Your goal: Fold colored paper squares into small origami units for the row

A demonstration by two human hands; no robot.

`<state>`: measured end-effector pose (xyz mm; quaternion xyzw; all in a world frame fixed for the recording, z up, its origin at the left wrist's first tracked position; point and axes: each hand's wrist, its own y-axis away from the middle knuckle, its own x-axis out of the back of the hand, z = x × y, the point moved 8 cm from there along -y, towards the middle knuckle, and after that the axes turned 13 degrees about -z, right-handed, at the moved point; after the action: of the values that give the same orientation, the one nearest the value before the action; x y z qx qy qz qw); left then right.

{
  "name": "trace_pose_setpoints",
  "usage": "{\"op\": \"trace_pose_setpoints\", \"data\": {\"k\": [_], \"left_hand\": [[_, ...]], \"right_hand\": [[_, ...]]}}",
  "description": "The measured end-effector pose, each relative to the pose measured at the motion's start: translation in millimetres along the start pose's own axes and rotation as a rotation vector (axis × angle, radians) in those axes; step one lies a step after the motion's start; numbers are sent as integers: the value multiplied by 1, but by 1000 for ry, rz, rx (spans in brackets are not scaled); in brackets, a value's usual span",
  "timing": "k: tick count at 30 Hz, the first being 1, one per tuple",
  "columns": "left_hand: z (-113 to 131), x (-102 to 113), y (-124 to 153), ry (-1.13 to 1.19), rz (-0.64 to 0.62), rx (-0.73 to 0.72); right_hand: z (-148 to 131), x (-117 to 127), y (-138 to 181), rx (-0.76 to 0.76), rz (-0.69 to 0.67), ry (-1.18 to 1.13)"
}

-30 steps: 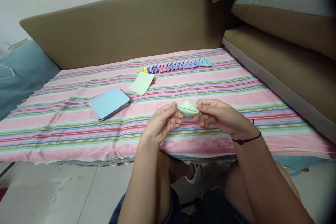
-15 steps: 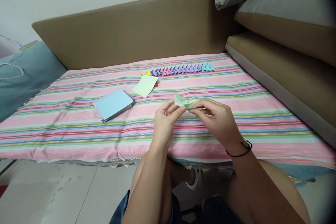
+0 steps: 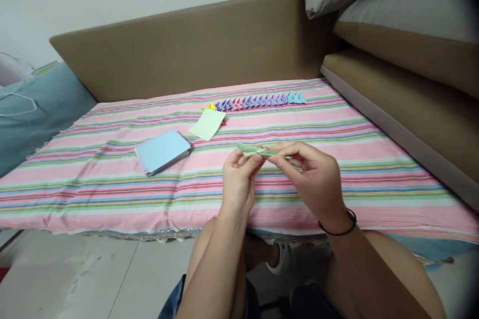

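Observation:
Between my hands, above the striped cloth, is a folded piece of light green paper (image 3: 249, 149), seen nearly edge-on. My left hand (image 3: 241, 172) pinches it with the thumb on the near side. My right hand (image 3: 310, 169), with a black cord round its wrist, grips the paper's right part between thumb and fingers. Fingers cover part of the folds. Beyond my hands to the left lies a flat pale green sheet (image 3: 208, 124). Further left rests a stack of paper sheets (image 3: 164, 151) with light blue on top.
A row of folded paper pieces (image 3: 264, 101), purple, pink and turquoise, lies toward the back, with yellow and red pieces at its left. The striped cloth (image 3: 112, 194) covers the seat. Cushions (image 3: 404, 89) are piled at right, a brown backrest (image 3: 187, 50) stands behind.
The raised left flap of the green folded paper has gone down, so the paper looks flatter. My left hand has shifted slightly right; both hands keep hold.

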<state>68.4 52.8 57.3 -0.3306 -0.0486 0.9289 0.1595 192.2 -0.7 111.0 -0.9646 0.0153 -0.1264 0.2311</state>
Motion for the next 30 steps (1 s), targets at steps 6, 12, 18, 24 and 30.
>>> {"op": "trace_pose_setpoints", "data": {"k": [6, 12, 18, 24, 30], "left_hand": [[22, -8, 2, -347, -127, -8], [34, -11, 3, -728, -330, 40], [33, -13, 1, -976, -432, -8], [44, -9, 5, -838, -179, -117], [39, -7, 6, -664, -88, -28]], "right_hand": [[10, 11, -2, -65, -46, 23], [15, 21, -6, -97, -246, 232], [16, 15, -8, -45, -371, 333], [9, 21, -6, -44, -238, 202], [25, 23, -4, -164, -225, -8]]}}
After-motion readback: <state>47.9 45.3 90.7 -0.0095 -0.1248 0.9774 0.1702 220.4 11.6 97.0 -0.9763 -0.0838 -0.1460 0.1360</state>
